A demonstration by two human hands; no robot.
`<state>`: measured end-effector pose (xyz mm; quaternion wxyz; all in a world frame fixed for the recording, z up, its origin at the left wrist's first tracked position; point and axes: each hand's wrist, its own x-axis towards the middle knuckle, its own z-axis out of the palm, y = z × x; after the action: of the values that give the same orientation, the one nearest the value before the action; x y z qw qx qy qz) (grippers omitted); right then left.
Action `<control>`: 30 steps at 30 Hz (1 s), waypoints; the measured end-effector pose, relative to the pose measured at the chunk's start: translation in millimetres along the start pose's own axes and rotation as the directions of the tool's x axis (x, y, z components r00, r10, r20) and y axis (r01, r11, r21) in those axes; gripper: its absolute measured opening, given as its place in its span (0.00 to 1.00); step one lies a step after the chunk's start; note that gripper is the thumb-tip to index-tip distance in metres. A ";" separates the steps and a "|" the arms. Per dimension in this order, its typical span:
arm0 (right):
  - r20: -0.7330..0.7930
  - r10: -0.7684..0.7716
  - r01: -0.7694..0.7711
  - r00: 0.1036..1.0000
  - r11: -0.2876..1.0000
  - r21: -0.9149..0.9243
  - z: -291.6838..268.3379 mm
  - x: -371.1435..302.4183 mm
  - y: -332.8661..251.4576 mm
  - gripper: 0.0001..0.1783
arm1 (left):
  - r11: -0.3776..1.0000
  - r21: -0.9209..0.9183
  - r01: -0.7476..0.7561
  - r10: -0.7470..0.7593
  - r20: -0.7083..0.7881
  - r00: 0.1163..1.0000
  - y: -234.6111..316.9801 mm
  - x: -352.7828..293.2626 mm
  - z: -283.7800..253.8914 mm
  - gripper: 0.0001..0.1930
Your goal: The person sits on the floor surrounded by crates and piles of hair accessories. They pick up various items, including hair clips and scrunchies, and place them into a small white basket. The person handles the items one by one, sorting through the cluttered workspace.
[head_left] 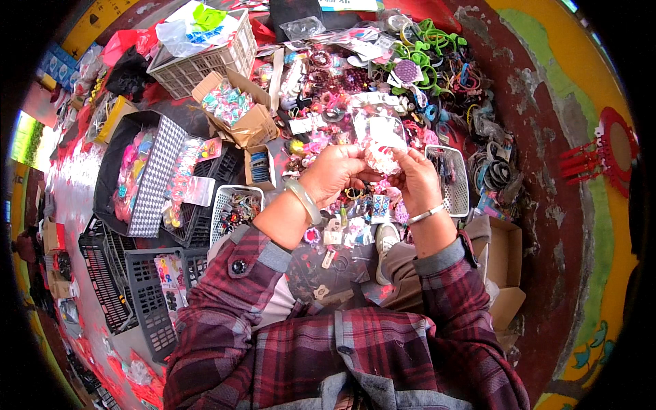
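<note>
Both my hands meet over the pile of hair accessories (321,140). Between their fingertips is a small pale pink and white ruffled piece (381,161); its exact kind is hard to make out. My left hand (336,171), with a pale bangle at the wrist, pinches it from the left. From the right, the fingers of my right hand (415,183), below which sits a silver bracelet, close on its other side. A clear plastic bag (378,127) with white in it shows just beyond the fingers; whether it is attached to the piece I cannot tell.
White baskets (236,190) (447,179) of small items flank my hands. Farther left stand a cardboard box (236,113) of packets, a houndstooth box (156,181) and black crates (152,301). Green headbands (430,51) lie at the far right, a beige crate (205,61) far left.
</note>
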<state>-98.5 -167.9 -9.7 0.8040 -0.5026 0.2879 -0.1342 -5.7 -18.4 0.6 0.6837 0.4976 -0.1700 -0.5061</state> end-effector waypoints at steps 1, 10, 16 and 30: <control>-0.017 -0.006 0.005 1.000 1.000 -0.013 4.1 -1.9 -1.2 0.06 | 1.000 0.008 0.007 -0.007 0.011 1.000 -1.5 0.1 -2.2 0.12; 0.010 -0.546 0.436 0.838 0.658 -0.614 3.3 3.2 1.5 0.16 | 0.994 -0.106 0.027 -0.036 -0.077 0.996 -0.9 1.9 -10.2 0.12; 0.479 -0.640 0.688 0.600 0.109 -0.717 22.1 -17.9 -15.3 0.13 | 0.992 -0.126 -0.002 -0.007 -0.071 0.997 0.7 -0.9 -10.2 0.10; 0.568 -0.668 0.611 0.481 -0.209 -0.763 27.3 -21.5 -10.6 0.03 | 0.992 0.119 -0.051 0.063 -0.101 0.993 -10.6 4.4 1.5 0.09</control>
<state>-98.6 -142.0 15.7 0.1343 -0.9319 0.0234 -0.3362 -10.5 -22.9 -9.0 0.6757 0.5570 -0.1773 -0.4491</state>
